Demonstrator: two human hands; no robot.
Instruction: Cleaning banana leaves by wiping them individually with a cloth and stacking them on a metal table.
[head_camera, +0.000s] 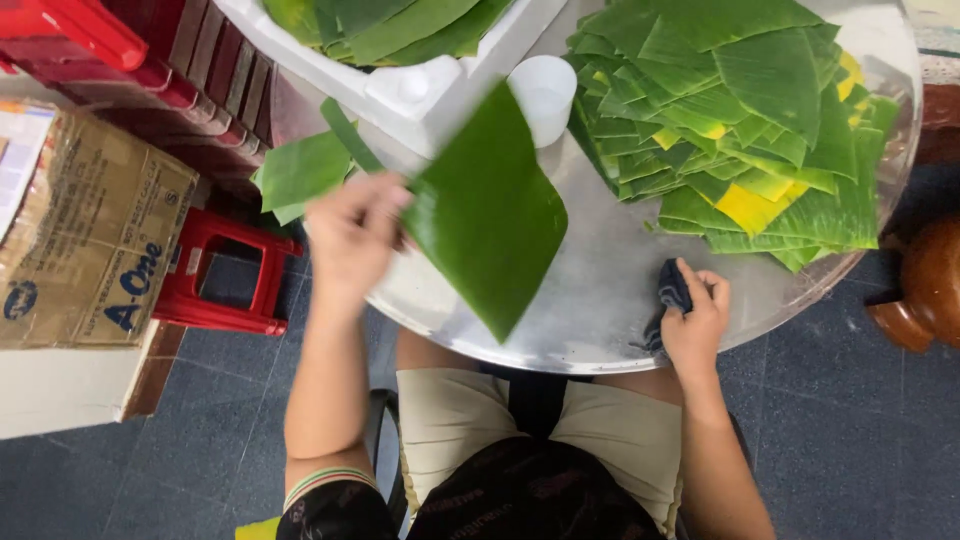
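My left hand (352, 232) grips one edge of a large square-cut green banana leaf piece (487, 215), holding it tilted above the round metal tray (590, 310) on my lap. My right hand (697, 318) rests at the tray's near edge, closed on a dark blue cloth (672, 291). A big heap of cut leaf pieces (740, 120), green with some yellow ones, covers the tray's far right side.
A white foam box (430, 90) of leaves overhangs the tray's far left, with a white plastic cup (545, 95) beside it. More leaf pieces (300, 170) lie under the box. A red plastic stool (225, 275) and a cardboard carton (90, 230) stand left; a brown pot (930, 285) stands right.
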